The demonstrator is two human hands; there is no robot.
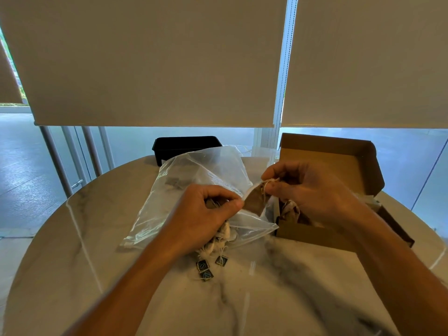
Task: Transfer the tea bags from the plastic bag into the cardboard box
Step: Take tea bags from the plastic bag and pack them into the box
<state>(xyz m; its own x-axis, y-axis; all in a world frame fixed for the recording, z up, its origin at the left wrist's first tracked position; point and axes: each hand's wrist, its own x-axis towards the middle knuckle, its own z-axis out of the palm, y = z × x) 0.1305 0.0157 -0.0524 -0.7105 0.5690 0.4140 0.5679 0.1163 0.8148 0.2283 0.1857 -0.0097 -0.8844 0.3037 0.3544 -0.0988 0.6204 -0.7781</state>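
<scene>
On the round marbled white table (278,294), the left hand (206,214) grips a bunch of paper tea bags (224,235), dark square tags (206,269) dangling at 6 o'clock. At its 3 o'clock, the right hand (308,190) pinches one brown tea bag (254,201) between the clear crumpled plastic bag (194,187) and the open brown cardboard box (339,185).
</scene>
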